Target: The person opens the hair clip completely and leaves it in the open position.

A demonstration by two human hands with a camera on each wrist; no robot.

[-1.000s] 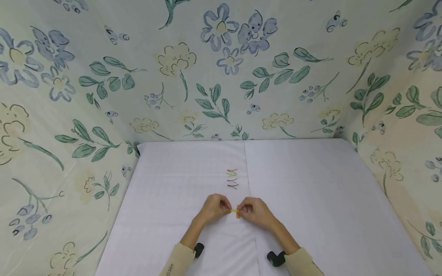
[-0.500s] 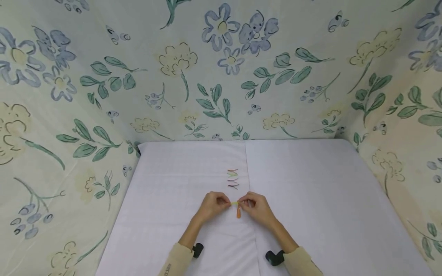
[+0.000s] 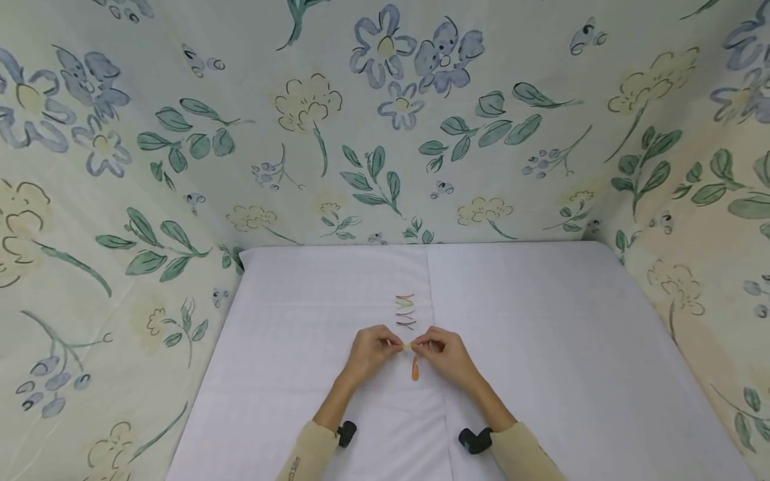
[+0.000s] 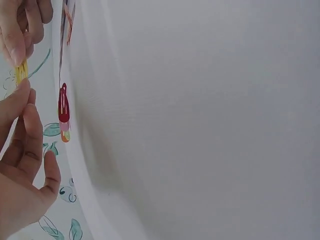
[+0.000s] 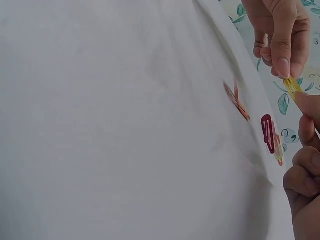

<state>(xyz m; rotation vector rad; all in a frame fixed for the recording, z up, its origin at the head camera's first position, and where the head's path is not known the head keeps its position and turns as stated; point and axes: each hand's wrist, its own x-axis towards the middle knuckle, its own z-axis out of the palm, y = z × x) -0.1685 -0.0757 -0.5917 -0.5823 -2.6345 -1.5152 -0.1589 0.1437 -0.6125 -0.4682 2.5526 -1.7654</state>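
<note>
A yellow snap hair clip [image 3: 407, 346] is held above the table between the fingertips of both hands. My left hand [image 3: 371, 354] pinches one end of it, and my right hand [image 3: 446, 354] pinches the other. Both wrist views show the yellow clip [image 4: 21, 72] with a finger and thumb at each end; the fingertips hide its ends. Below the hands, an orange hair clip [image 3: 415, 369] lies on the white cloth, its two parts spread apart in the right wrist view.
Beyond the hands, several hair clips [image 3: 406, 314] lie in a column on the white-covered table [image 3: 517, 321], their forked shapes visible. A dark red clip [image 5: 268, 133] is nearest in that column. Flower-patterned cloth [image 3: 361, 107] surrounds the table at the back and sides.
Both hands have moved forward, away from the body, with the yellow hair clip. The orange hair clip, partly covered earlier, stays on the cloth and is now in full view.
</note>
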